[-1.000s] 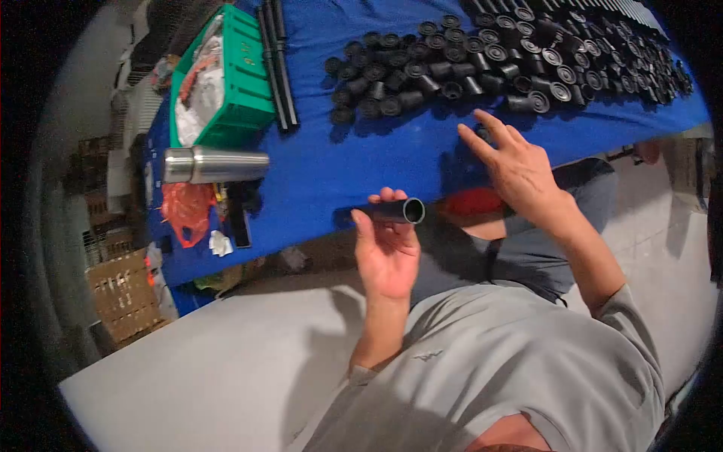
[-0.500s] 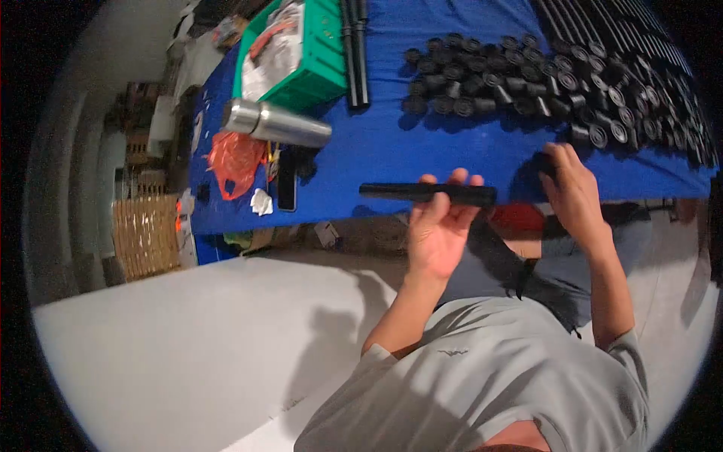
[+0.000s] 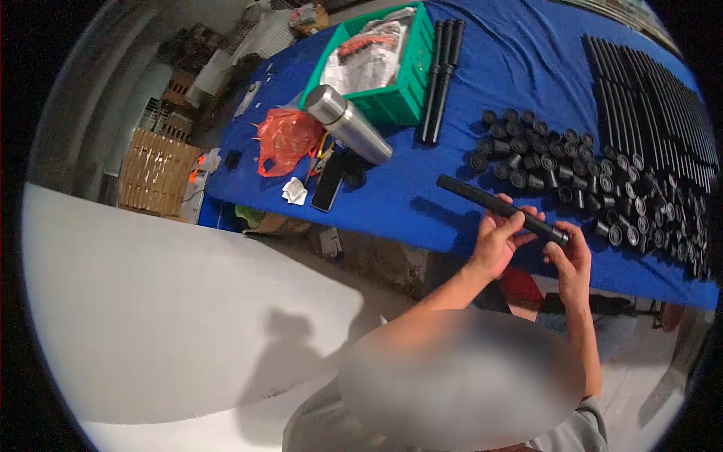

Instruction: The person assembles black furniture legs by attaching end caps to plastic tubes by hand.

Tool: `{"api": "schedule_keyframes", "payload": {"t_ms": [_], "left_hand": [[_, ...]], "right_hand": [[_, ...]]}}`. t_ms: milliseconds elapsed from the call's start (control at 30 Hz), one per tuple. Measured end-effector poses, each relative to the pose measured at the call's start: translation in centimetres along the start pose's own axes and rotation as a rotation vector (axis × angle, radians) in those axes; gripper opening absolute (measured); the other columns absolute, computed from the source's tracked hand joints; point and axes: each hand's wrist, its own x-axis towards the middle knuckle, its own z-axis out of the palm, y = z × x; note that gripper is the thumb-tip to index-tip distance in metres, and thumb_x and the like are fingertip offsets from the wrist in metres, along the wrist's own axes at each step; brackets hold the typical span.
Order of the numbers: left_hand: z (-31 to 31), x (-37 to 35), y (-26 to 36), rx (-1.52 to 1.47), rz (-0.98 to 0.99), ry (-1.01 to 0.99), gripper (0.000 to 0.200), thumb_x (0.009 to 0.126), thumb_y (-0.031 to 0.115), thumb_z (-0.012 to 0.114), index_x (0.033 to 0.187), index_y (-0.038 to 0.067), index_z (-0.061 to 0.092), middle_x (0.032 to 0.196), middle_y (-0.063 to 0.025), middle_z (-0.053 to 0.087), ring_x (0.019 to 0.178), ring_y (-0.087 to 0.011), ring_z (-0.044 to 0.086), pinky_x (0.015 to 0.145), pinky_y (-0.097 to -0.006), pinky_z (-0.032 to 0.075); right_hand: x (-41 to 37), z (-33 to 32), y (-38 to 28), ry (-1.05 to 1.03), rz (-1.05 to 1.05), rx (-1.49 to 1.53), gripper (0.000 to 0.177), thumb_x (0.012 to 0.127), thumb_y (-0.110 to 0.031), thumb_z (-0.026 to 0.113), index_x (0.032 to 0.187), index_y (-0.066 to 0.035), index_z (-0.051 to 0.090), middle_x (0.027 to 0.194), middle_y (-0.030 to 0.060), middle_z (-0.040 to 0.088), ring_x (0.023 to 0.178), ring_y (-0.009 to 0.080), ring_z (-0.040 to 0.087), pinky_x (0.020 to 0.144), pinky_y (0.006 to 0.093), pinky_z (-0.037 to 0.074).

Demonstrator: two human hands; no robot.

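Our left hand [image 3: 493, 248] holds the black tube [image 3: 482, 199] over the front of the bench [image 3: 392, 218] while our right hand [image 3: 576, 267] pinches its end near the black caps [image 3: 605, 183], and if our grip is loose, the tube could slip and fall.

Workshop or small assembly space: one table [image 3: 392, 197] under blue cloth, bearing black caps [image 3: 550, 162] in a loose heap, black tubes [image 3: 648, 105] in close rows, one green crate [image 3: 413, 83]; wooden pallet [image 3: 158, 172] and stacked goods beyond.
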Motion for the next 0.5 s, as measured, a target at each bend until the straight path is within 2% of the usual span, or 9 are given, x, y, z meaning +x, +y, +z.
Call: {"api": "schedule_keyframes", "payload": {"t_ms": [100,367,500], "left_hand": [[0.6,-0.4,0.0,-0.014,-0.011,-0.018,0.040,0.100,0.008,0.064,0.131,0.027,0.046,0.126,-0.0175,0.067,0.121,-0.0375,0.065,0.094,-0.0483,0.062],[0.9,-0.5,-0.8,0.025,0.039,-0.049,0.041,0.100,0.003,0.063,0.130,0.020,0.041,0.120,-0.0140,0.065,0.119,-0.0344,0.066,0.098,-0.0487,0.060],[1.3,-0.8,-1.2,0.081,0.032,0.035,0.042,0.100,0.005,0.064,0.130,0.019,0.038,0.119,-0.0132,0.066,0.118,-0.0329,0.066,0.097,-0.0484,0.061]], "right_hand": [[0.0,0.0,0.8,0.024,-0.049,-0.103,0.037,0.095,-0.005,0.069,0.130,0.000,0.057,0.104,0.0028,0.061,0.087,0.0084,0.058,0.075,0.0228,0.049],[-0.2,-0.4,2.0,0.046,-0.155,-0.338,0.035,0.095,-0.004,0.068,0.128,0.002,0.059,0.111,0.0068,0.063,0.093,0.0118,0.061,0.080,0.0258,0.051],[-0.3,0.0,2.0,0.067,-0.155,-0.265,0.034,0.094,-0.004,0.068,0.127,0.003,0.059,0.111,0.0087,0.064,0.095,0.0139,0.061,0.083,0.0272,0.051]]}}
